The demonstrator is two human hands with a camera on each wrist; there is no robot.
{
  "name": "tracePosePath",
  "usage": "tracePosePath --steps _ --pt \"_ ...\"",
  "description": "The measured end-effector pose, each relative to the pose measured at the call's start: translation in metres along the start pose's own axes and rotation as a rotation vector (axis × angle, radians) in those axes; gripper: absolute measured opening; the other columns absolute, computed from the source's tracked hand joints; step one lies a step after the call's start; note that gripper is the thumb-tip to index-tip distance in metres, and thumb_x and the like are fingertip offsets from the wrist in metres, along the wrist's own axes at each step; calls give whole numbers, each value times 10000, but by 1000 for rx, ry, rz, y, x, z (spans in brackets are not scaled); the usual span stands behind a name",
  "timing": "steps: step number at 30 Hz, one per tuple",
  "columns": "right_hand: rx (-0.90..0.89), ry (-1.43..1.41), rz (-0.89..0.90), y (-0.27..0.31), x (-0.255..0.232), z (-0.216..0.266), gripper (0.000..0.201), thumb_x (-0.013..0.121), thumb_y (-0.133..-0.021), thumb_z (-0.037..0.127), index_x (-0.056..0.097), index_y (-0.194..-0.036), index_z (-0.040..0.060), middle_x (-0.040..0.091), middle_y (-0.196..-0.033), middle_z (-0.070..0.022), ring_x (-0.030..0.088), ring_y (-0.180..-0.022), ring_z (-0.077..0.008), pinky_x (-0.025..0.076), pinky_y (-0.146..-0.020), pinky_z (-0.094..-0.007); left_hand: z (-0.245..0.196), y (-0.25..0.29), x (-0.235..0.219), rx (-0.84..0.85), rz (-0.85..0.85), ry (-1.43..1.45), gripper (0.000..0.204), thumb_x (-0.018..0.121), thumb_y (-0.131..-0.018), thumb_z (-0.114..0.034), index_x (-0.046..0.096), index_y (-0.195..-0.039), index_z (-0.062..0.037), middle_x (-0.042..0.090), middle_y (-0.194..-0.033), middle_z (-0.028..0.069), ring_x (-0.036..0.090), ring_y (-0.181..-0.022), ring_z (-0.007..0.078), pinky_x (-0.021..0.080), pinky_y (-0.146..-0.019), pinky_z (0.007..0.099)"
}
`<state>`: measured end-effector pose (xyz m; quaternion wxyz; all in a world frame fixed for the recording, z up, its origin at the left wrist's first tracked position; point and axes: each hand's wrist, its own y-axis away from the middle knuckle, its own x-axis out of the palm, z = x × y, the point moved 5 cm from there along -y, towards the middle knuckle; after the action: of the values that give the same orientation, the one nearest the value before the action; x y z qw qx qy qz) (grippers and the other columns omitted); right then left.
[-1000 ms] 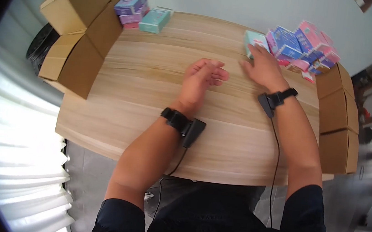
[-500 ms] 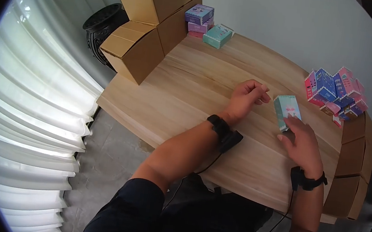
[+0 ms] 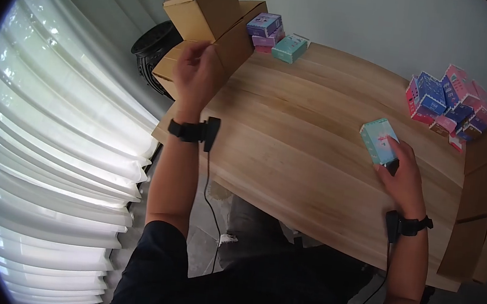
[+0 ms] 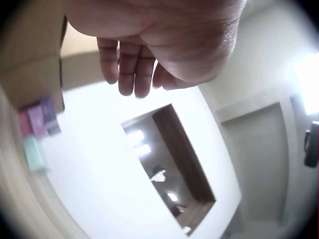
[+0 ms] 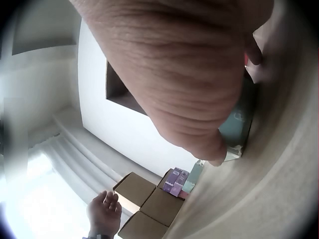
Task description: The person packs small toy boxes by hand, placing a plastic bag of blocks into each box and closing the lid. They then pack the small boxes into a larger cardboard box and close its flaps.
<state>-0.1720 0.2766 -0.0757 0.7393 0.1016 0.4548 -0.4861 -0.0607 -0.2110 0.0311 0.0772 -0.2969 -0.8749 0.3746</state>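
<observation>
A teal box (image 3: 375, 138) on the right part of the wooden table is gripped by the right hand (image 3: 404, 177), thumb on its near side and fingers over its top. In the right wrist view the same box (image 5: 239, 122) shows beyond the right hand (image 5: 169, 69), partly covered by it. The left hand (image 3: 194, 80) is raised in front of the cardboard boxes (image 3: 208, 13) at the left and holds nothing. Its fingers hang loosely bent in the left wrist view, below the palm of the left hand (image 4: 159, 40).
Purple and pink boxes (image 3: 265, 27) are stacked at the back left, beside another teal box (image 3: 290, 48). Blue and pink boxes (image 3: 433, 95) are piled at the back right. Cardboard boxes (image 3: 474, 193) line the right edge. A black stand (image 3: 148, 42) is behind the left boxes.
The left hand has swung left from mid-table to the cardboard boxes. The teal box has come from the right pile towards the person with the right hand. The head view has turned left.
</observation>
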Motion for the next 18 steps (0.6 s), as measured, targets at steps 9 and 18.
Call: tracePosePath --steps 9,18 --pt "-47 -56 -63 4 -3 -2 697 816 -819 116 552 -1463 81 558 -1411 -187 569 -1306 -376 479 -1087 -420 112 -63 -168 -548 65 -635 768 815 -877 -464 536 -1455 -41 628 -1401 147 596 -1296 297 488 -1044 470" --pt "9 -85 -63 6 1 -10 698 819 -836 116 549 -1479 85 539 -1455 -173 557 -1347 -349 461 -1117 -395 52 -16 -118 -701 382 -429 714 806 -914 -472 552 -1444 -67 678 -1233 76 650 -1125 206 528 -931 429"
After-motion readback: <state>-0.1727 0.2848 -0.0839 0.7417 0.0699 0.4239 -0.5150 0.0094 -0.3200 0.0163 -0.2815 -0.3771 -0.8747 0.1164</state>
